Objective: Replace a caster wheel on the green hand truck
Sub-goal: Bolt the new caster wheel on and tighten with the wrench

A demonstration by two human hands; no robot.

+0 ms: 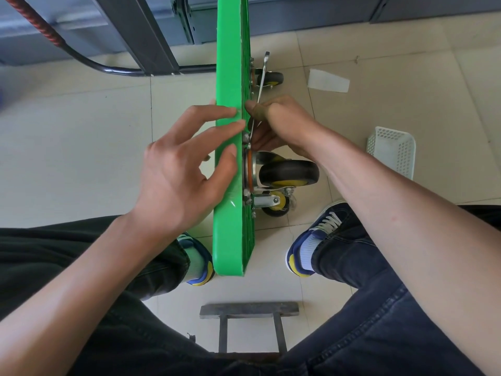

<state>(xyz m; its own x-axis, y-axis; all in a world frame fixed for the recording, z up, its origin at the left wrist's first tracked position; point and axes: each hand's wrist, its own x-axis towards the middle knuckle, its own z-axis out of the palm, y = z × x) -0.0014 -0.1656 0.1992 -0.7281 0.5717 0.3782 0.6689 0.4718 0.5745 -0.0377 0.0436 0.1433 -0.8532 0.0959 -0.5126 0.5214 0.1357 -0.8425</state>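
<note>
I think I am in a workroom or a store room. The floor point(95, 137) has big pale tiles. Grey metal cabinets point(151, 23) stand along the far side. A white plastic basket point(391, 150) sits on the floor, and a metal stool point(249, 310) is under me.

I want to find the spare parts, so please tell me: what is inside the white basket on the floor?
The white basket stands on the floor tiles by the right forearm. Only its perforated walls and rim show; nothing is visible inside. Its bottom is hidden by the near wall, so small parts could lie there.
</note>
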